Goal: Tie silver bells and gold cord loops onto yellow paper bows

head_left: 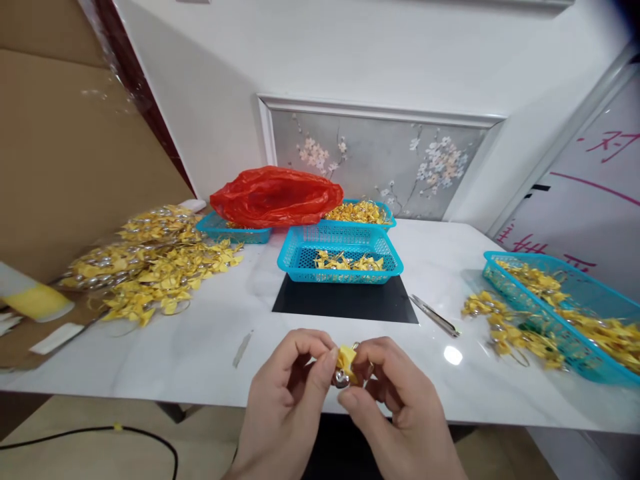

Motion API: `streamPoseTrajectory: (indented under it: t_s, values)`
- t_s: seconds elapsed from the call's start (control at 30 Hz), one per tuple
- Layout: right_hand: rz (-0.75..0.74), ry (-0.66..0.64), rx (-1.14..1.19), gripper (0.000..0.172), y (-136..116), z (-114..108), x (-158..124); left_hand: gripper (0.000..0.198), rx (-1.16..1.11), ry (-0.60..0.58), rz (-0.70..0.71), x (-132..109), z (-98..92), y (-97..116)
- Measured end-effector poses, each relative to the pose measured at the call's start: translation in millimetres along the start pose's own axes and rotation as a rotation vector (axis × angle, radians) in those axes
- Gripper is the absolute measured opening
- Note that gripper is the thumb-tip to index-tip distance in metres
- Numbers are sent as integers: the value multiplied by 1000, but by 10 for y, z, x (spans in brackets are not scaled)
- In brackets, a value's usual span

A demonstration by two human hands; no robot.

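Note:
Between my two hands, over the front edge of the table, is a small yellow ribbon bow [346, 359] with a shiny silver bell [342, 379] at its lower side. My left hand [287, 397] pinches it from the left with thumb and fingertips. From the right, my right hand [403, 397] closes its bent fingers on the bow's other side, where a bit of thin gold cord shows. The fingers partly cover the piece. Beyond the hands, a blue basket [345, 275] with several similar bows stands on a black mat [345, 303].
Steel tweezers [435, 315] lie right of the mat. At right, bows [515, 330] lie beside another blue basket [565, 320]. Bagged and loose bows [150, 273] are heaped at left. A red plastic bag [275, 197] rests across baskets at the back. A thin strip [243, 349] lies front left.

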State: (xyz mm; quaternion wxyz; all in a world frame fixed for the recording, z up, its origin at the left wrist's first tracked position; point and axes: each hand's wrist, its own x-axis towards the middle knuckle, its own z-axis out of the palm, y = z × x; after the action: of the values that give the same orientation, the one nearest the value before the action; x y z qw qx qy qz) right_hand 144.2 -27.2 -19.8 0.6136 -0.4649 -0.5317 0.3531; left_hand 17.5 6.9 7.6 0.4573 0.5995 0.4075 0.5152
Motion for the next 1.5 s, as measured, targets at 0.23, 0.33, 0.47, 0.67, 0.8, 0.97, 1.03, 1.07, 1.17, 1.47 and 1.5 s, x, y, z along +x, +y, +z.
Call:
streamPoseTrajectory:
  t_s: [0.23, 0.33, 0.47, 0.67, 0.8, 0.97, 1.03, 1.07, 1.17, 1.47, 1.5]
  values:
    - [123, 12, 100, 12, -18, -5, 19, 19, 43, -8, 126, -51, 7, -44]
    - [53, 5, 52, 10, 2, -31, 15, 36, 231, -162, 293, -27, -95, -99]
    - [-74, 13, -43, 9, 51, -37, 5, 36, 330, -240, 384, 40, -154, -108]
    - [-194, 26, -142, 11, 62, -46, 22, 17, 206, -129, 175, 65, -104, -45]
    - [-193, 15, -108, 11, 77, -61, 40, 13, 147, -110, 71, 47, -97, -39]
    - [-270, 14, -147, 15, 84, -96, 72, 12, 126, -135, 55, 61, -108, -64]
    - [-322, 2, -197, 17, 83, -119, 85, 12, 106, -135, 43, 66, -109, -86]
    - [-348, -10, -224, 18, 84, -130, 89, 12, 102, -132, 47, 65, -108, -95]
    - [-399, -35, -292, 20, 95, -152, 91, 12, 133, -114, 91, 56, -100, -104]
    - [-473, -4, -354, 23, 90, -118, 75, 8, 18, -213, -130, 96, -139, -34]
    - [-486, -14, -361, 23, 89, -118, 78, 9, -4, -227, -147, 111, -143, -41]
